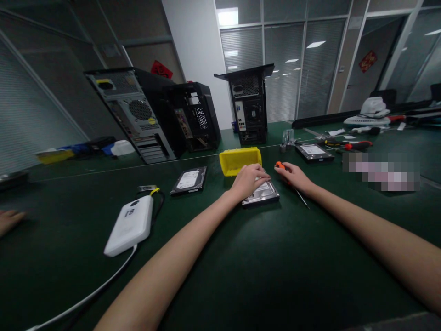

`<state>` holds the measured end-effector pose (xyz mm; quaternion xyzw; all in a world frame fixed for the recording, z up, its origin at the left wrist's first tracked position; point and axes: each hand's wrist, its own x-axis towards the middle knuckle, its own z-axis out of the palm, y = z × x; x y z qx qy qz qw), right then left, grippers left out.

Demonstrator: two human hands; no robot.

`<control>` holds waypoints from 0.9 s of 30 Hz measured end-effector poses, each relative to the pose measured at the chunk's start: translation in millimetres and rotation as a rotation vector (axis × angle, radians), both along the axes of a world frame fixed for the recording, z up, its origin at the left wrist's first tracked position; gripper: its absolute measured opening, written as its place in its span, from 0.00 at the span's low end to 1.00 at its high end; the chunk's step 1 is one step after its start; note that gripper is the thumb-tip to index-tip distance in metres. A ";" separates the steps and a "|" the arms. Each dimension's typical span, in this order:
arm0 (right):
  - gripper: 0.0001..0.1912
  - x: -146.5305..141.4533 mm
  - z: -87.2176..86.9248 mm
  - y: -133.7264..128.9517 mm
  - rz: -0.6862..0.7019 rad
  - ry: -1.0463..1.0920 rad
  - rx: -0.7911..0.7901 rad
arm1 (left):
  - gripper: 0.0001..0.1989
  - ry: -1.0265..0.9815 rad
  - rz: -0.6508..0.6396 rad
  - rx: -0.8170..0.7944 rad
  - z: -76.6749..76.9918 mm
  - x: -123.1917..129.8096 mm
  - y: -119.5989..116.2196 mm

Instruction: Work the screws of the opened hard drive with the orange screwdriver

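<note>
My left hand (248, 180) rests on the far part of a silver hard drive (261, 195) lying on the green table; its fingers are together, and whatever may be between the fingertips is too small to make out. Just right of the drive, my right hand (292, 176) is closed round the orange handle of a screwdriver (302, 198), whose metal shaft points toward me and to the right. Behind my left hand stands a yellow plastic box (240, 161). Another hard drive (189, 180) lies to the left, and a third (313, 152) is at the back right.
Computer cases (144, 115) stand at the back left, with another (250, 108) at back centre. A white power bank (131, 225) with a cable lies left. Red-handled pliers (358, 145) lie back right. Another person's hand (11, 221) shows at the left edge.
</note>
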<state>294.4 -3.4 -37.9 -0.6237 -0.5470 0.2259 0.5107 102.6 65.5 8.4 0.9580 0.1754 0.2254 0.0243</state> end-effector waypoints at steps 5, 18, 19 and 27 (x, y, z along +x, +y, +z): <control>0.23 -0.7 0.8 -0.8 -0.012 -0.009 0.003 | 0.08 -0.052 0.012 -0.081 -2.2 1.0 1.3; 0.26 0.5 0.0 0.6 -0.014 -0.035 -0.027 | 0.08 -0.069 0.022 -0.058 -1.7 -0.5 -0.4; 0.27 0.2 -0.1 0.5 -0.014 -0.036 -0.029 | 0.07 -0.067 0.022 -0.054 -1.4 -0.5 -0.7; 0.27 -1.2 0.0 -0.5 -0.004 -0.041 -0.026 | 0.06 -0.044 0.011 -0.001 1.4 -1.6 -2.0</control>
